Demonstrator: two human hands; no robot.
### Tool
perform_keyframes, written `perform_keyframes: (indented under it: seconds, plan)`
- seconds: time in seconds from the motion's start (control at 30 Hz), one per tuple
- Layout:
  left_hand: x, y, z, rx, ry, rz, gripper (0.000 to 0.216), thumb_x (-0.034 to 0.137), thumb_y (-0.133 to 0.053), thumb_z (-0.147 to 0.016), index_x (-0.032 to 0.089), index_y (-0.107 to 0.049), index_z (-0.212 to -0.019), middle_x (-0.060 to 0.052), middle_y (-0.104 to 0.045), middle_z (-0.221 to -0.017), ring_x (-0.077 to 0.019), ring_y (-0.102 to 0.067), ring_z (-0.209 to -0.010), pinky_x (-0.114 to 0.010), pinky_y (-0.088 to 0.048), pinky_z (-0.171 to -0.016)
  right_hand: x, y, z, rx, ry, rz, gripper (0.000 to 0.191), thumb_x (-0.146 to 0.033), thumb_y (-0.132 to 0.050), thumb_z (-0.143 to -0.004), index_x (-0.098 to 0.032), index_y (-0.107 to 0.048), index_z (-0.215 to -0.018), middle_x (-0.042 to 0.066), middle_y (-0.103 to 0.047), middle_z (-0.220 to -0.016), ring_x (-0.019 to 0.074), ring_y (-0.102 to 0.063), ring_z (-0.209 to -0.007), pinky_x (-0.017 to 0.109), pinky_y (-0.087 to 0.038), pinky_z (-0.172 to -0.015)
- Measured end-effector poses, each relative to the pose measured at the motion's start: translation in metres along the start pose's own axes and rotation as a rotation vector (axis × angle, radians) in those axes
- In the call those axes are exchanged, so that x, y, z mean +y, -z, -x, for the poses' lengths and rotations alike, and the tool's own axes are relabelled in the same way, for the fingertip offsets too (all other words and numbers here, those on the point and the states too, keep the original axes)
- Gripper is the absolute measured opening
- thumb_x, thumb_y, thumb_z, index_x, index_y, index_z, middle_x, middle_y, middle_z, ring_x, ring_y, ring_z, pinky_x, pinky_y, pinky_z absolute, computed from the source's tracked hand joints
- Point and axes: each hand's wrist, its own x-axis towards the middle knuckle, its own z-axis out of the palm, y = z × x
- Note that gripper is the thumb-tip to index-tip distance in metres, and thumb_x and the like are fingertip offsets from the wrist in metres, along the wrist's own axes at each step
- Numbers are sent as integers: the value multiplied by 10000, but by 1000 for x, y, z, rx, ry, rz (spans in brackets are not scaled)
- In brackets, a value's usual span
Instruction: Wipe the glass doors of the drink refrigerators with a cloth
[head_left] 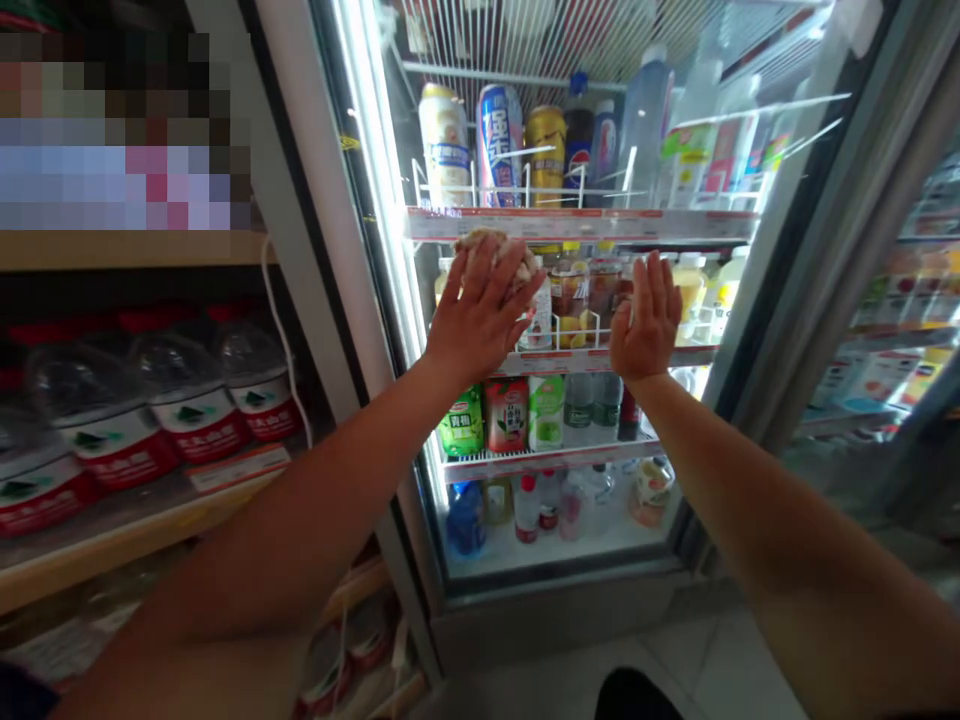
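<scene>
My left hand (480, 310) has its fingers spread over a crumpled, light-coloured cloth (480, 240), holding it up against the glass front of a lit drinks cooler (559, 590). Most of the cloth is hidden under the palm and fingers. To the right, my right hand (646, 318) is raised with its fingers stretched out and holds nothing. It appears to rest on the glass, though contact cannot be told for certain. Behind the hands, bottles and cans line the cooler shelves, among them a blue and white can (500, 145) and a gold can (545, 155).
On the left, a wooden shelf (150, 530) carries large red-capped water bottles (184, 385). A white cable (277, 320) hangs beside the cooler frame. More stocked shelves (862, 330) show at the right. Below lies a tiled floor (705, 650).
</scene>
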Motion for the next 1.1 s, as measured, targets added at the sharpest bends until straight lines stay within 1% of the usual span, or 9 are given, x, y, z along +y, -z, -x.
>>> perform_keyframes:
  seconds: [0.07, 0.23, 0.43, 0.5, 0.67, 0.83, 0.9, 1.03, 1.1]
  plan:
    - [13, -6, 9, -14, -21, 10, 721, 416, -547, -964, 245, -211, -1578, -135, -219, -1634, -373, 1, -1517, -637, -146, -1224, 1, -1, 0, -7, -6, -3, 599, -294, -281, -949, -128, -362, -1519, 122, -366, -1572, 220, -234, -1510, 482, -234, -1220]
    - [34, -20, 31, -97, -275, 62, 664, 396, -520, -981, 271, -236, -1569, -66, -293, -1617, -294, -102, -1526, -546, -140, -1261, 3, -4, 1, 16, 15, -14, 593, -288, -280, -950, -127, -370, -1515, 123, -381, -1562, 220, -238, -1508, 483, -246, -1215]
    - [8, -9, -13, 30, 72, 51, 634, 398, -496, -987, 283, -265, -1566, -83, -206, -1644, -339, -23, -1522, -595, -73, -1248, 2, -3, 1, 25, 10, -23, 595, -272, -288, -954, -164, -330, -1538, 104, -365, -1573, 231, -248, -1505, 498, -242, -1215]
    - [10, -9, -18, 21, 86, 37, 637, 440, -497, -984, 256, -292, -1559, -105, -181, -1647, -350, 9, -1518, -596, -82, -1245, 2, -4, 1, 15, 10, -24, 598, -276, -289, -955, -179, -316, -1545, 94, -363, -1575, 231, -247, -1505, 499, -237, -1217]
    - [24, -20, -2, -81, -310, 78, 608, 463, -407, -1021, 293, -218, -1574, -39, -222, -1641, -250, -60, -1526, -483, -111, -1270, 5, -7, 1, 7, 3, -35, 596, -275, -285, -959, -185, -308, -1547, 89, -351, -1581, 238, -243, -1505, 507, -221, -1222]
    - [20, -23, 2, -55, -368, 92, 636, 495, -427, -1011, 293, -210, -1573, -50, -155, -1653, -269, -69, -1524, -504, -98, -1267, 4, -1, 0, 21, 10, -100, 593, -284, -303, -966, -213, -279, -1555, 77, -315, -1600, 258, -232, -1508, 549, -227, -1216]
    - [18, -24, 3, -40, -398, 122, 668, 520, -428, -1005, 313, -159, -1580, -63, -82, -1663, -283, -59, -1524, -517, -122, -1262, -6, 6, 3, 15, 90, -165, 618, -312, -334, -974, -231, -216, -1575, 67, -247, -1629, 279, -201, -1516, 570, -229, -1216]
    - [16, -30, 8, 44, -404, 225, 716, 561, -383, -1006, 320, -43, -1588, -90, 36, -1668, -287, -51, -1528, -515, -204, -1245, -42, 15, 17, -118, 405, -472, 724, -354, -368, -996, -279, 25, -1600, 44, -150, -1658, 275, -205, -1515, 531, -288, -1223]
    - [15, -34, 10, 81, -394, 270, 724, 583, -378, -999, 321, -47, -1588, -95, 43, -1669, -302, -66, -1529, -529, -239, -1232, -59, 11, 25, -169, 423, -636, 754, -380, -344, -1023, -268, 150, -1581, 58, -136, -1661, 251, -218, -1513, 495, -331, -1219]
